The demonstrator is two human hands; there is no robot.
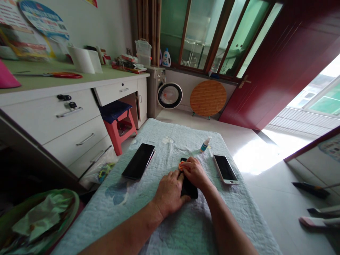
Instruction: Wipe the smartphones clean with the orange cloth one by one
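Note:
A black smartphone [189,188] lies screen up on the cloth-covered table in front of me. My left hand [170,191] grips it along its left side, thumb at the near end and fingers by the upper part. Pinched in my right hand [195,171] is a small orange cloth [181,165], pressed against the far end of that phone. A larger black phone [139,161] lies to the left, raised a little on something beneath it. On the right is a white-framed phone [225,169]. Beyond my hands stands a small spray bottle [205,145] with a blue label.
A pale blue quilted cloth [164,141] covers the table. To the left are a white desk [79,120], a red stool [122,124] and a green waste basket [75,202]. Farther off are a washing machine with its door open [170,95] and a round wooden board [208,97].

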